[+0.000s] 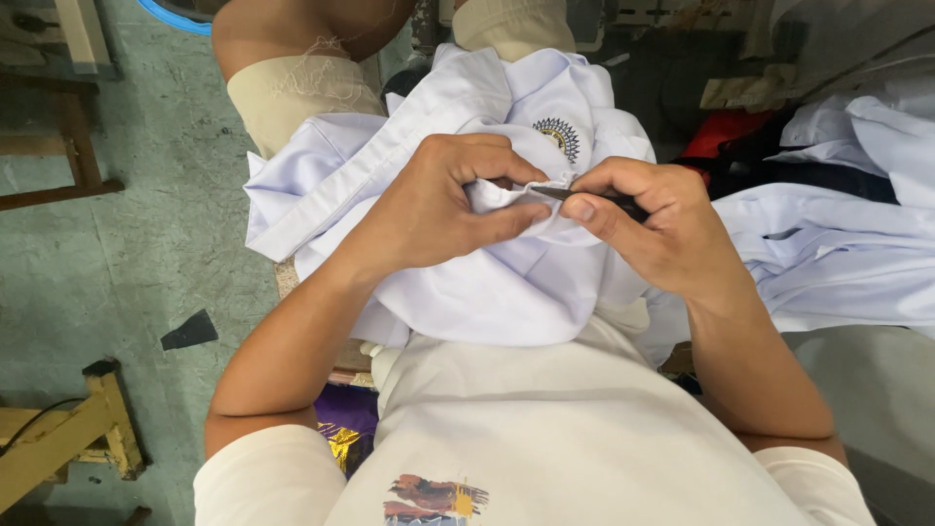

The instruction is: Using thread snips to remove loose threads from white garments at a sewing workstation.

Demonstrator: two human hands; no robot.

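A white shirt [487, 282] with a round dark embroidered badge [557, 137] lies bunched on my lap. My left hand [438, 200] pinches a fold of its cloth between thumb and fingers. My right hand [653, 229] grips a thin dark tool [609, 199], its tip touching the pinched fold right beside the left thumb. The two hands meet just below the badge.
A heap of white shirts [847, 234] with dark and red cloth [726, 131] lies at the right. Wooden furniture pieces [58, 443] stand on the green concrete floor [146, 253] at the left. A small dark scrap [190, 331] lies on the floor.
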